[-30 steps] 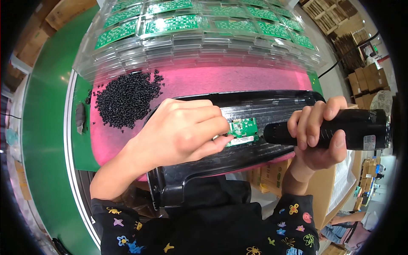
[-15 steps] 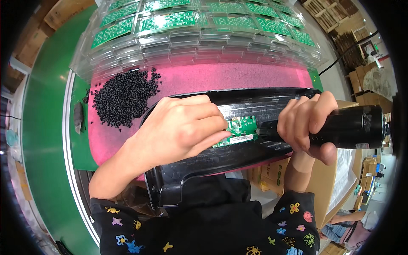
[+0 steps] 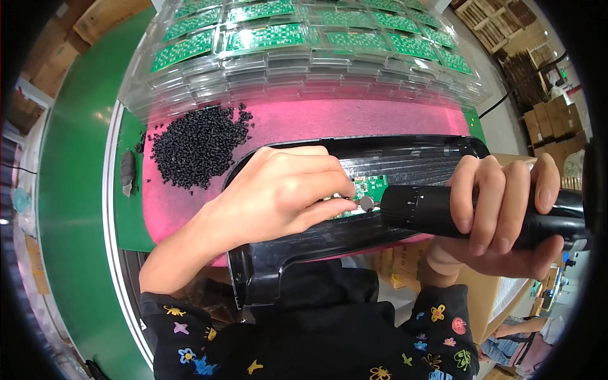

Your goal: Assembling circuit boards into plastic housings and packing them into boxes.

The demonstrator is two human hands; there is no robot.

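My left hand [image 3: 282,193] rests over a long black plastic housing [image 3: 354,234] that lies across a pink mat [image 3: 354,120]. Its fingertips pinch a small grey part next to a small green circuit board [image 3: 372,187] seated in the housing. My right hand [image 3: 500,212] is wrapped around a black electric screwdriver [image 3: 418,209], held level. The screwdriver's tip points left at the spot by my left fingertips. Much of the board is hidden under my left hand.
A heap of small black pieces [image 3: 196,142] lies on the pink mat to the left. Clear plastic trays [image 3: 304,60] holding several green circuit boards are stacked behind the mat. Cardboard boxes [image 3: 551,123] stand at the right. Green floor runs along the left.
My right hand has brought the screwdriver leftward, its tip now close against my left fingertips at the board. My left hand has stayed on the housing.
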